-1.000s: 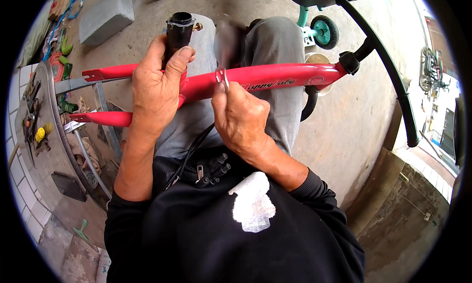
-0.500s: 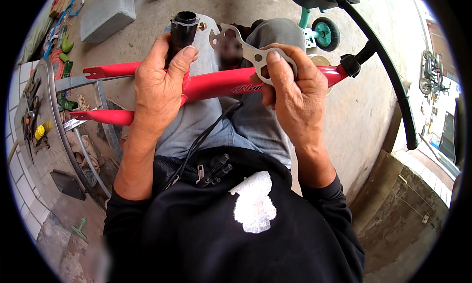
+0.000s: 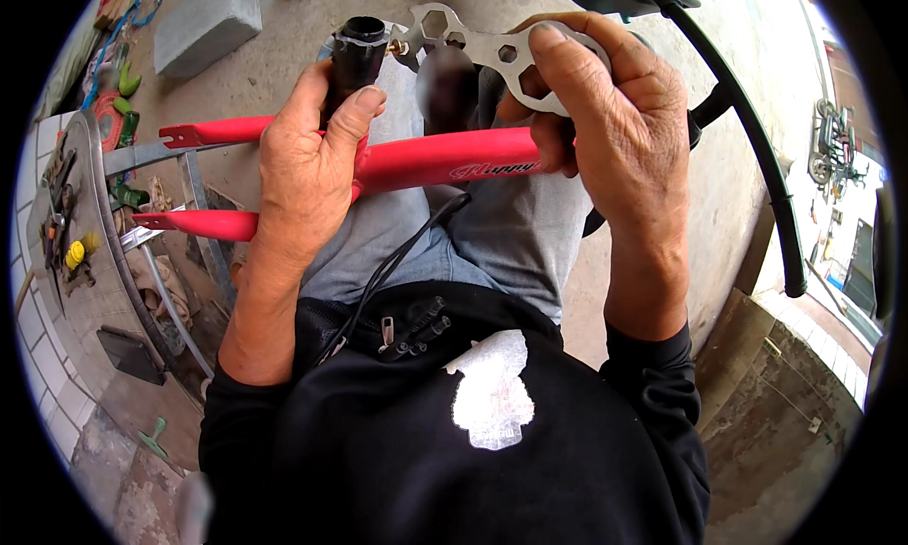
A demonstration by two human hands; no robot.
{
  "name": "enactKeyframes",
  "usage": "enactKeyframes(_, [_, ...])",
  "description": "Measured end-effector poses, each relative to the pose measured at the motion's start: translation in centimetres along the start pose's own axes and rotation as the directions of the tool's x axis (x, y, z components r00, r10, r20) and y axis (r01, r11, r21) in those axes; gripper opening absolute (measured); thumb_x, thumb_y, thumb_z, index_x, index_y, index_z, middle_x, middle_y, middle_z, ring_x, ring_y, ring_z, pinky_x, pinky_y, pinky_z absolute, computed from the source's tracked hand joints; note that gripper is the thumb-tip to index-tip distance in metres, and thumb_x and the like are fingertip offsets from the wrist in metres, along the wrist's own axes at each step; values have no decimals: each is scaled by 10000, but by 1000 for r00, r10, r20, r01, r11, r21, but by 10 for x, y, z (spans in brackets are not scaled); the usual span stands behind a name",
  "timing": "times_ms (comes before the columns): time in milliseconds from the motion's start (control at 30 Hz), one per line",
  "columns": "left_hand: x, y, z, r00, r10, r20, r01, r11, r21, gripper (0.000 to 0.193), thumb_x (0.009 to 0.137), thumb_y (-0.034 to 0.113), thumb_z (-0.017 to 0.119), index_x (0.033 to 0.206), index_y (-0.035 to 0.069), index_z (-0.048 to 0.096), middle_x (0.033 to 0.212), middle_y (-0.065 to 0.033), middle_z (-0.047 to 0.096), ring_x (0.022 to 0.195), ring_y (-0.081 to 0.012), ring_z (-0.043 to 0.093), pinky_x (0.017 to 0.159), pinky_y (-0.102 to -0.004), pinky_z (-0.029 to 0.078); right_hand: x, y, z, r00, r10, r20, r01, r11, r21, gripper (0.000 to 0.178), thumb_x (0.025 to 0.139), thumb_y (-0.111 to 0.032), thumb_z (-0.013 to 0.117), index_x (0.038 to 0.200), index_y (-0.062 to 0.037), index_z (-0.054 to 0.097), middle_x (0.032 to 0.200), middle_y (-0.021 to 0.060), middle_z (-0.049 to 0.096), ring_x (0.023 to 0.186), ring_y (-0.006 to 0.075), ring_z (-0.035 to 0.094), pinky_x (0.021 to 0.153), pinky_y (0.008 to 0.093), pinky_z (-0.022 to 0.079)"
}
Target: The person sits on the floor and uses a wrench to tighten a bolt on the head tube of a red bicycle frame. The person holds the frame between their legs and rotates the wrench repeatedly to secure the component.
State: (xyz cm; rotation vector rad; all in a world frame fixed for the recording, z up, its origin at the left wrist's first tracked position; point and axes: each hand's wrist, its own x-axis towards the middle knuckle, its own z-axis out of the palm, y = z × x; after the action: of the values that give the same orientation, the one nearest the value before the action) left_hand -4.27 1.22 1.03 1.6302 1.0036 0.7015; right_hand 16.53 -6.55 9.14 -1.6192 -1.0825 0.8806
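Observation:
A red bicycle frame (image 3: pixel 445 159) lies across my lap. My left hand (image 3: pixel 307 171) is wrapped round the black seat tube collar (image 3: pixel 359 58) at its upper left, thumb toward me. A small brass-coloured bolt (image 3: pixel 398 47) sticks out from the collar's right side. My right hand (image 3: pixel 624 119) grips a flat silver multi-hole wrench (image 3: pixel 484 49) between thumb and fingers, above the frame's tube. The wrench's open jaw end is at the bolt; whether it is seated on it I cannot tell.
A black handlebar (image 3: pixel 747 119) curves down at the right. On the left stands a round table (image 3: pixel 113 299) with pliers and other tools. A grey block (image 3: pixel 208 25) rests on the floor at the far left. Black cables (image 3: pixel 402 252) hang over my lap.
My right hand has moved up and to the right, turning the wrench closer to level, with its jaw end now at the bolt. My left hand keeps its hold, shifted only slightly.

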Motion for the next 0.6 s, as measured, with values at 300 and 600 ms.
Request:
enactKeyframes(300, [1,0,-2,1000,-30,8,30,999,14,297,1053,270,605,1164,-6,618,1017,-59,705,949,-109,652,850,-246,506,46,-44,-16,952,258,167,-256,966,-35,275,1022,-213,571,927,18,683,698,40,670,480,53,573,413,202,446])
enactKeyframes(600, [2,0,-3,999,-47,21,47,998,30,331,1040,301,617,1176,-1,623,1020,-56,711,947,-110,658,855,-243,508,70,-66,-18,936,248,250,-198,957,-210,311,974,-217,594,952,74,700,702,142,712,456,104,631,411,236,516])
